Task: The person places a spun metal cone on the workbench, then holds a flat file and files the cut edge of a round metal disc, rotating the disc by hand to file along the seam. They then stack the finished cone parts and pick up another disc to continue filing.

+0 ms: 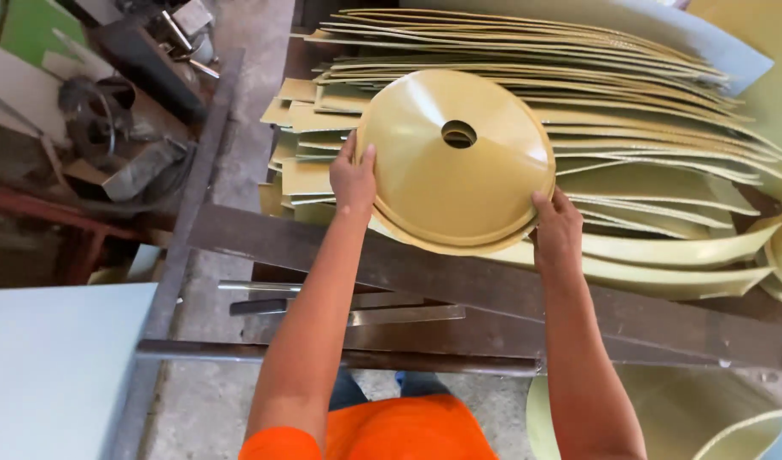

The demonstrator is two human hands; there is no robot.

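Right, we're looking down at a shallow yellow cone-shaped disc (456, 162) with a round centre hole (458, 134), sitting in the middle of the frame, and we've got both hands on it. Our left hand (353, 176) is at the disc's left rim, fingers pressed together and lying up against the edge, thumb on the near face. Our right hand (557, 230) clamps the lower right rim, fingers curled over and under the edge, though we can't tell how far they wrap beneath. So the disc lies between the two hands, tilted with its face towards us, no long axis to speak of since it's round. Both hands are touching it; the left sits higher up the rim, the right lower and nearer to us.

Under the disc there looks to be at least one more of the same shape, its rim showing just beneath. Behind, filling the upper right, is a stack of yellow cut-out sheets (646, 111). Across the lower middle runs a dark steel bar (459, 281), and in the upper left lies a heap of scrap metal parts (110, 119). At lower left, a pale blue panel (50, 366).
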